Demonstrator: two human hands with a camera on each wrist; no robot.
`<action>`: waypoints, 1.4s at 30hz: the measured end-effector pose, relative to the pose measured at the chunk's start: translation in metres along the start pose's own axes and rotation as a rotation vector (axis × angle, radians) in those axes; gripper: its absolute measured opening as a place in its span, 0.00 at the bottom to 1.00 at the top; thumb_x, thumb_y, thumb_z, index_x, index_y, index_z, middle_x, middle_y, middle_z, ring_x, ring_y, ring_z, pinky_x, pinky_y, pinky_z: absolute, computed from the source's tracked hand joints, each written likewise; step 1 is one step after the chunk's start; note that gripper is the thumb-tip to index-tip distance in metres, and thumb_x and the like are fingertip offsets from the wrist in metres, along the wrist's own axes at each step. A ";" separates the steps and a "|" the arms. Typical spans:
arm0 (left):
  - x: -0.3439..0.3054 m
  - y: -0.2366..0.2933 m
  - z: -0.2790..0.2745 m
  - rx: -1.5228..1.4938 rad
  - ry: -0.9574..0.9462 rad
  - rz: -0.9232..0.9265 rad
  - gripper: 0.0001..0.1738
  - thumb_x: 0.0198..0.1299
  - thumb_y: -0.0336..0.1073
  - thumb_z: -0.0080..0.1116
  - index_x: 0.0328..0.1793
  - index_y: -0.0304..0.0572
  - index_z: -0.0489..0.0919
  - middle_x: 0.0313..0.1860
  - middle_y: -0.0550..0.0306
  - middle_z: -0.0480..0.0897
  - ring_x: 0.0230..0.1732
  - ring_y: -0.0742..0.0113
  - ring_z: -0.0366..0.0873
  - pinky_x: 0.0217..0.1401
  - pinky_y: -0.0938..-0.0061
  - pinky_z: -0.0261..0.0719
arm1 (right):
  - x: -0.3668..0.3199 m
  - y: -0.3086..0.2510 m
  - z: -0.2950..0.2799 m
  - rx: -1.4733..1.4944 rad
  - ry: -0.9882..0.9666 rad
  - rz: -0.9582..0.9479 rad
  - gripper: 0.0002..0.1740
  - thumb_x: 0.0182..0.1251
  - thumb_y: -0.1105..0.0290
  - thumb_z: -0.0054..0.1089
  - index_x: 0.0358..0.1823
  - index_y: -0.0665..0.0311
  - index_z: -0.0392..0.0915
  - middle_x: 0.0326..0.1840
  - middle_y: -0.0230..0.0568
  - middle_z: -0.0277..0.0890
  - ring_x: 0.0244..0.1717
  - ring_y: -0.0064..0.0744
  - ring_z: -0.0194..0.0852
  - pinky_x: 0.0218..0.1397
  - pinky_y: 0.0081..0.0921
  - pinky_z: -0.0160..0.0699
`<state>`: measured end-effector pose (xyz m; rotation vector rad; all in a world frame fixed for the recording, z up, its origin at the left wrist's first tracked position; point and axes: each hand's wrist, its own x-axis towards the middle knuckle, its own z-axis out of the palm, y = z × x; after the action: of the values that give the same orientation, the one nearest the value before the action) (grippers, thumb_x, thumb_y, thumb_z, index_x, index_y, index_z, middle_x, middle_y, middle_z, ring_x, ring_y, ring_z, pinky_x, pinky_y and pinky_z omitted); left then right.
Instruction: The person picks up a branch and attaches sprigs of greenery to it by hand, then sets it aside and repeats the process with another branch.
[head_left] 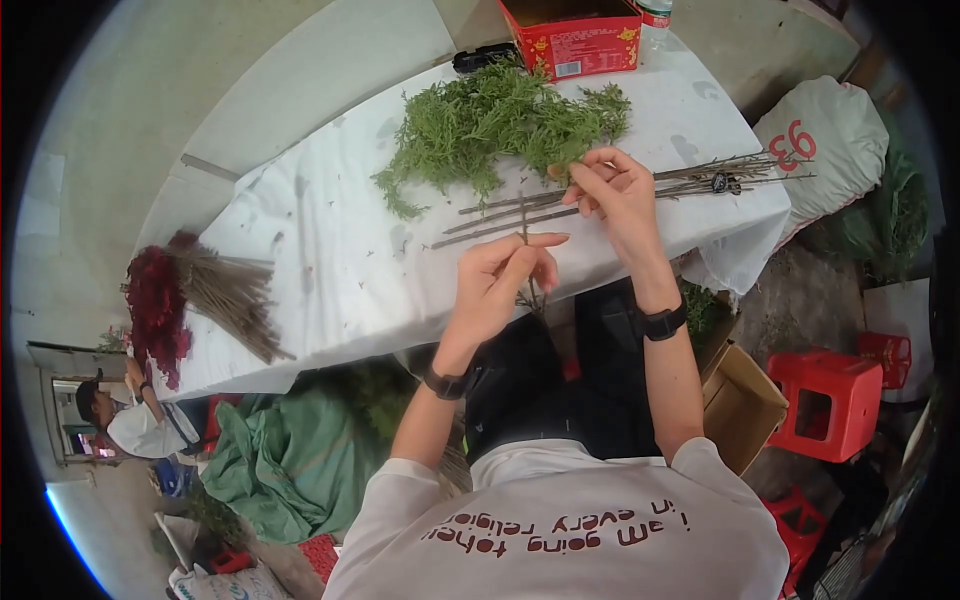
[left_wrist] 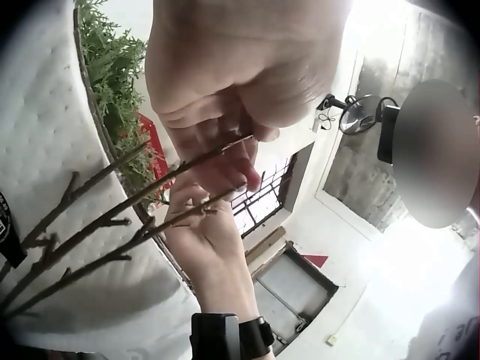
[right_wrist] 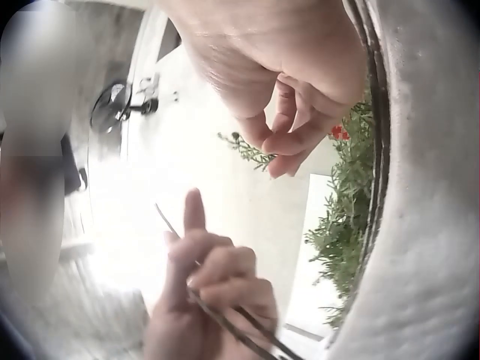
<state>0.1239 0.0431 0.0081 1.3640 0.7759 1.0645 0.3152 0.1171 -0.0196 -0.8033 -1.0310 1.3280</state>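
Thin bare twigs [left_wrist: 112, 217] with short side stubs run through the fingers of my left hand [head_left: 503, 275], which pinches them above the table's near edge. Up and to the right of it is my right hand [head_left: 615, 195], thumb and fingertips together on a small leafy sprig [right_wrist: 251, 152]. Just beyond the right hand, a loose heap of green foliage [head_left: 480, 130] lies on the white-covered table [head_left: 330, 220]. Long bare stems [head_left: 700, 178] stretch across the table behind and under the right hand, their far ends past the right edge.
A red box [head_left: 585, 42] and a bottle [head_left: 655, 20] stand at the back. Dark red flowers [head_left: 155, 310] with bundled stems lie at the left end. Below are a green sack [head_left: 290, 465], a cardboard box [head_left: 740, 405] and a red stool [head_left: 825, 400]. Another person [head_left: 150, 425] is at far left.
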 end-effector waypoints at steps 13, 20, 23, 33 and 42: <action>0.011 -0.034 0.004 0.085 0.007 0.102 0.16 0.74 0.33 0.45 0.46 0.27 0.80 0.33 0.50 0.85 0.34 0.65 0.84 0.39 0.75 0.81 | -0.003 0.011 -0.006 0.304 -0.108 0.095 0.09 0.65 0.80 0.60 0.46 0.68 0.77 0.44 0.57 0.82 0.39 0.29 0.84 0.41 0.15 0.82; 0.010 -0.027 0.004 0.027 0.070 -0.108 0.14 0.74 0.34 0.44 0.45 0.30 0.78 0.32 0.51 0.85 0.37 0.69 0.84 0.40 0.78 0.80 | 0.000 0.025 -0.014 0.389 -0.114 0.076 0.04 0.66 0.79 0.60 0.42 0.68 0.78 0.44 0.56 0.83 0.35 0.25 0.81 0.38 0.15 0.79; 0.007 -0.025 0.003 -0.024 0.055 -0.148 0.14 0.75 0.35 0.44 0.46 0.30 0.77 0.32 0.50 0.85 0.36 0.69 0.84 0.38 0.78 0.80 | -0.001 0.027 -0.014 0.392 -0.093 0.075 0.04 0.66 0.78 0.60 0.41 0.68 0.78 0.44 0.56 0.83 0.35 0.25 0.80 0.38 0.16 0.79; 0.011 -0.026 0.002 -0.003 0.011 -0.207 0.16 0.74 0.38 0.46 0.44 0.30 0.78 0.26 0.51 0.84 0.29 0.70 0.83 0.32 0.80 0.80 | -0.005 0.010 -0.002 0.255 -0.128 0.110 0.10 0.64 0.80 0.63 0.46 0.71 0.77 0.39 0.49 0.83 0.37 0.30 0.83 0.46 0.23 0.83; 0.010 -0.026 0.001 -0.022 -0.052 -0.277 0.17 0.74 0.38 0.46 0.41 0.30 0.79 0.21 0.55 0.81 0.22 0.74 0.79 0.26 0.82 0.76 | -0.008 0.013 -0.003 0.254 -0.079 0.078 0.11 0.64 0.80 0.62 0.48 0.70 0.76 0.28 0.41 0.80 0.34 0.36 0.87 0.35 0.23 0.86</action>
<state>0.1325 0.0549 -0.0161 1.2194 0.8831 0.8143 0.3137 0.1111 -0.0333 -0.6081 -0.8773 1.5323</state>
